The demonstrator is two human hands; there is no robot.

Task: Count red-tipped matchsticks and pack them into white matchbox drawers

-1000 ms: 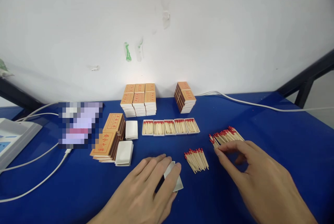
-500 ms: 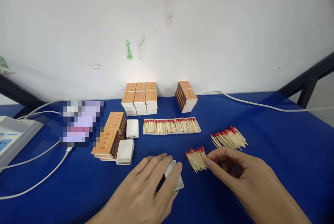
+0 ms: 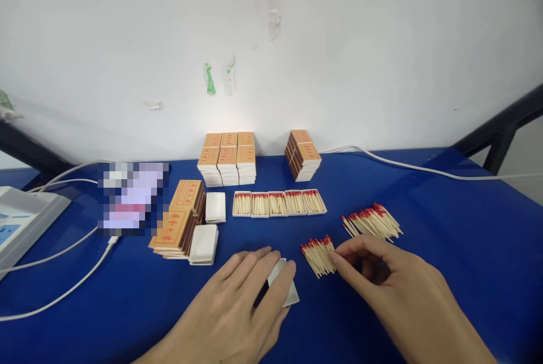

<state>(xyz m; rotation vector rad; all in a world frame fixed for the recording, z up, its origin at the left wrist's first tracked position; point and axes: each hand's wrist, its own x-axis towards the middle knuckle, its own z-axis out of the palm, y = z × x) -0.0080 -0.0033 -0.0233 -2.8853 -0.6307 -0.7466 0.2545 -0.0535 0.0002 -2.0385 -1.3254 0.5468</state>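
Observation:
My left hand [image 3: 241, 302] rests on the blue table [image 3: 445, 228], fingers wrapped around a small white matchbox tray [image 3: 287, 289]. My right hand [image 3: 394, 290] has its fingertips pinched at the right edge of a small bundle of red-tipped matches [image 3: 318, 254]. A larger loose pile of matches [image 3: 373, 222] lies farther right, apart from the hand. A row of several filled white trays [image 3: 278, 203] sits behind the bundle.
Stacks of orange matchbox sleeves stand at the back [image 3: 228, 157], back right [image 3: 302, 155] and left [image 3: 180, 220]. Piles of empty white trays [image 3: 205, 244] lie beside the left stack. A white device [image 3: 21, 220] and white cables [image 3: 63, 290] occupy the left; another cable [image 3: 424, 169] runs along the back right.
My right hand moved left from the larger match pile to the smaller bundle and closed its fingertips on its edge. The left hand stayed on the white tray.

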